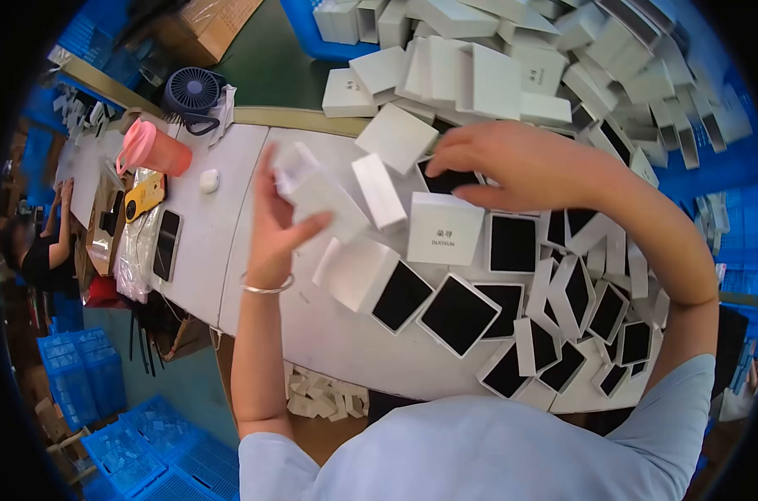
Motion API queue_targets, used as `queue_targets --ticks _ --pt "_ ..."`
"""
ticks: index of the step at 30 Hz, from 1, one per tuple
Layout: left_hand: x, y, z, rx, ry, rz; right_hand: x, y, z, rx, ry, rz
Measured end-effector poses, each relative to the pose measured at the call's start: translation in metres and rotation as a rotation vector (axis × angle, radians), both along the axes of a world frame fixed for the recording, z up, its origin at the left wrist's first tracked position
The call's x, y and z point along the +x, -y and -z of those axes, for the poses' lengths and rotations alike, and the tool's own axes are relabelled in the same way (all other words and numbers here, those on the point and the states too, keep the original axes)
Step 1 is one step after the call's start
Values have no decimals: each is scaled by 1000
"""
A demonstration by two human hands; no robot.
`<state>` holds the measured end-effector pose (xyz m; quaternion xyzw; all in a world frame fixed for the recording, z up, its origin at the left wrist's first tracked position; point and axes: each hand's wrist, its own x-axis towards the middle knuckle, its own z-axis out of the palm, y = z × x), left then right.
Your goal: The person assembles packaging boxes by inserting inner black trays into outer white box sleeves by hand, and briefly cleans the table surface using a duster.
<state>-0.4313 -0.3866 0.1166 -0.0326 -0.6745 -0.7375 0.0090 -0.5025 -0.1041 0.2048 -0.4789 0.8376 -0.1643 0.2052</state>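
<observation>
My left hand (272, 221) is raised over the table with its fingers stretched and its thumb apart. Beside the palm, a white box part (329, 200) is smeared by motion; its contact with the hand is unclear. My right hand (500, 163) reaches in from the right, fingers loosely bent and apart, over a white box with a black inside (452, 180). Between the hands lie a narrow white box piece (379, 192) and a white lid (446, 225) printed "DUOXUN". An open white box part (354, 269) lies below my left hand.
Several black-lined box trays (460, 315) spread across the table's (291, 334) near right. White boxes (479, 75) pile up at the back. Left are a pink cup (157, 149), a fan (193, 92), and phones (167, 242). Another person (45, 255) sits far left.
</observation>
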Motion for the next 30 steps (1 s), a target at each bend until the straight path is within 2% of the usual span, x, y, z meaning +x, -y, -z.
queue_targets --ticks 1,2,3,4,5,7,8,10,11,12,15,16,17,20,21,23,25,27,29,30 --pt "15 -2 -11 114 -50 -73 23 -13 -3 -24 -88 12" --pt "31 -2 -12 106 -78 -66 46 -23 -5 57 -53 1" --pt "50 0 -12 235 -120 -19 71 -31 -4 138 -19 -11" --pt "72 0 -11 362 -161 28 96 -40 6 86 -52 -61" --pt "95 -3 -5 352 -192 28 124 -41 14 170 -58 -23" --pt "148 -13 15 382 -57 -16 178 -31 41 250 -167 161" --pt "173 -20 25 450 15 -102 200 -24 58 194 -267 219" --pt "219 -30 36 526 69 -194 227 -9 66 222 -468 174" --pt "239 -33 39 611 234 -192 233 -4 70 253 -564 123" --pt "257 -36 42 695 400 -187 236 -1 87 129 -649 171" --pt "300 -45 50 745 424 -153 244 -1 109 222 -790 157" --pt "309 -44 53 743 406 -157 246 -5 118 14 -809 196" --pt "319 -44 57 732 446 -165 254 -9 115 7 -815 190" --pt "340 -39 64 751 461 -188 283 -23 93 -555 -109 579" --pt "345 -40 67 781 439 -203 293 -36 91 -777 460 689" --pt "356 -35 74 887 463 -212 333 -59 93 -1411 1387 558" --pt "366 -24 96 959 465 -107 383 -60 123 -1688 1578 566" --pt "371 -29 99 954 502 -129 427 -60 159 -1673 1441 908" --pt "371 -39 100 934 588 -259 456 -66 173 -1566 1524 1232" --pt "371 -43 100 944 597 -205 469 -67 167 -1609 1588 1148"
